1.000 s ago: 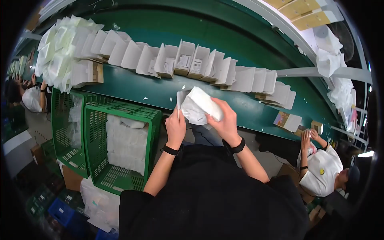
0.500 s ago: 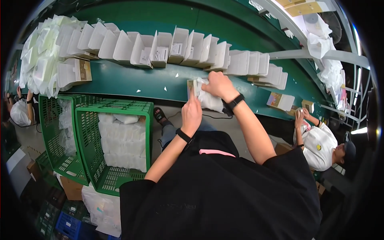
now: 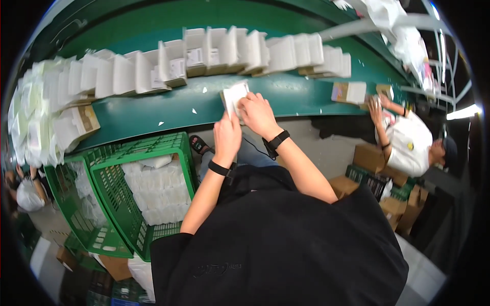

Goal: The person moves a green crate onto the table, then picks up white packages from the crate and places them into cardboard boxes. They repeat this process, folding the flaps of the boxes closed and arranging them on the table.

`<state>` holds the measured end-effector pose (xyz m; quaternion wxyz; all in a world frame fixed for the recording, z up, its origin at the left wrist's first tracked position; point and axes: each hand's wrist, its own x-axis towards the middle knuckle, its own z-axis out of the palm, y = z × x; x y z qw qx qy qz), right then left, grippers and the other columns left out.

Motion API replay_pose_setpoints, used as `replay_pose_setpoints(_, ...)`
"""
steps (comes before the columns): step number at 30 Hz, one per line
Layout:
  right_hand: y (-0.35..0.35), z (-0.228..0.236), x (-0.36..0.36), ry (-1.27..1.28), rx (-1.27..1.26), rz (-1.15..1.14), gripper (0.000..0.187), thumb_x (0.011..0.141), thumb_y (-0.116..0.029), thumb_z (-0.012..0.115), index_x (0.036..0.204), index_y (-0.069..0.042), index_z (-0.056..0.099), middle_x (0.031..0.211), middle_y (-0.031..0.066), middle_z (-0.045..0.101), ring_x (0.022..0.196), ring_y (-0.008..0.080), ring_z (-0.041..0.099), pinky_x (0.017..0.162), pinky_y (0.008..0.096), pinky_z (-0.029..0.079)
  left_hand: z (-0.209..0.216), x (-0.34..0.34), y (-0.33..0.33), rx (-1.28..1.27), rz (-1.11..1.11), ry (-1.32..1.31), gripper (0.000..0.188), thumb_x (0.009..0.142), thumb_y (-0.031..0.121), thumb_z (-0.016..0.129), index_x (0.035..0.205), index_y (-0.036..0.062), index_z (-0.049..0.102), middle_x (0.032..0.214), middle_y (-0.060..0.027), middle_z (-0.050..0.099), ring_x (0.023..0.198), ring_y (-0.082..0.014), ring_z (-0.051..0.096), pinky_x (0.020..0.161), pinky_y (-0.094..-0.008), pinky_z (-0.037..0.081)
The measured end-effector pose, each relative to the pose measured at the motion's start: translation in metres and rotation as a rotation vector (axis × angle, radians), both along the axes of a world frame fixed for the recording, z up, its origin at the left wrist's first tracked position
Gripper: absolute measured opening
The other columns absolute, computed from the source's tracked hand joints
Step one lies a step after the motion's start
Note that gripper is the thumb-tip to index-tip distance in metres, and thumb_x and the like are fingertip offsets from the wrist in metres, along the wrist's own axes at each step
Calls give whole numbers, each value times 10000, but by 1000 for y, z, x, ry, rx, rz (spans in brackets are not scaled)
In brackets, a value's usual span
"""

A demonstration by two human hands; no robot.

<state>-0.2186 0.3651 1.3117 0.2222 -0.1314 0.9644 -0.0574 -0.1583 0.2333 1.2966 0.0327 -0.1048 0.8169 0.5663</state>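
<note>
My left hand (image 3: 227, 136) is closed round the near end of a small carton (image 3: 236, 94), held tilted over the front part of the green bench. The carton shows a white face and a brownish edge. My right hand (image 3: 258, 113) is closed at its right side, fingers bent onto the white face. Whether that white is a flap or something inside, I cannot tell. Beyond my hands, a row of open white-lined cartons (image 3: 125, 76) curves along the bench; several hold leaflets (image 3: 177, 68).
Green crates (image 3: 186, 160) stand at the left below the bench, one holding white wrapped packs (image 3: 158, 191). A pale heap (image 3: 35, 107) lies at the bench's left end. One carton (image 3: 76, 125) sits by it, another (image 3: 348, 93) at the right, near a co-worker (image 3: 408, 137).
The white plastic-wrapped pack my right hand held beside the carton no longer shows. My right hand has moved left onto the carton, and the view has shifted.
</note>
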Motion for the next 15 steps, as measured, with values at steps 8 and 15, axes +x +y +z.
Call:
replay_pose_setpoints(8,147,27,32,177,-919,-974,545,981,-231,698,1456,-37,514,1340,175,645,1006,285,707,836,371,587,18,-40,121,-6,-283,6,427,1069,244,477,863,-86,651,757,-316,637,757,-509,660,656,-580,478)
replay_pose_setpoints(15,393,-27,-1,357,-803,-1163,519,943,-201,710,1388,31,576,1282,208,709,994,226,731,817,352,577,-6,-125,383,90,-558,64,386,1054,205,470,862,-72,657,836,-328,661,833,-505,676,725,-603,518)
